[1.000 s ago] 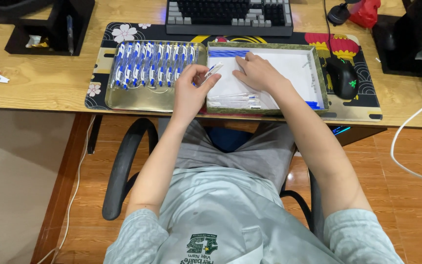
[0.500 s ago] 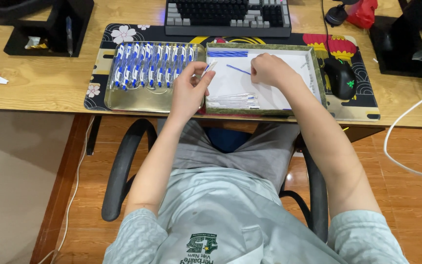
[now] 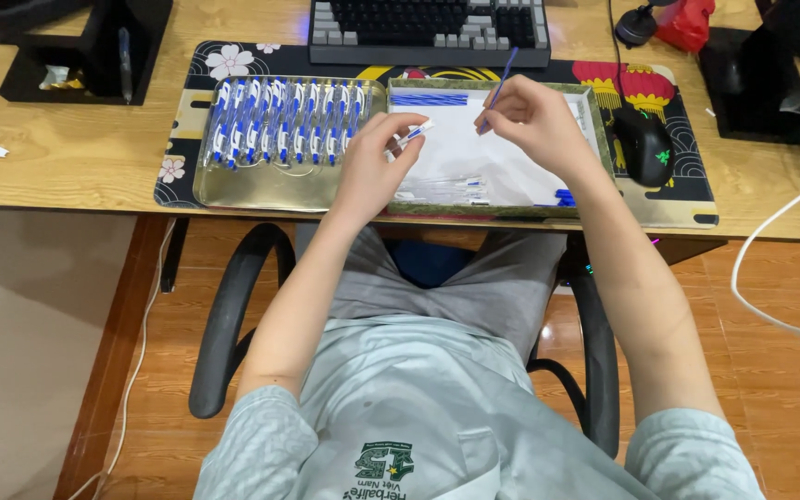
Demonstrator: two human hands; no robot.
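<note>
My left hand [image 3: 377, 157] grips a clear pen barrel with a blue end [image 3: 416, 131], held above the left edge of a shallow tray [image 3: 604, 153] lined with white paper. My right hand [image 3: 534, 116] pinches a thin blue ink refill [image 3: 502, 79] that points up and away, a little right of the barrel. Loose clear barrels [image 3: 451, 190] and small blue caps [image 3: 562, 196] lie in the tray below my hands. A row of blue refills [image 3: 430, 99] rests at the tray's far left corner.
A gold tray [image 3: 261, 190] to the left holds several finished blue-and-white pens [image 3: 284, 125]. A dark keyboard [image 3: 428, 28] sits behind both trays, a black mouse [image 3: 643, 143] to the right, a black stand [image 3: 94, 51] far left. A white cable [image 3: 770, 231] hangs at the right.
Both hands rose off the white paper. The right hand picked up a blue refill and lifted it. The left hand now holds a clear barrel up beside it.
</note>
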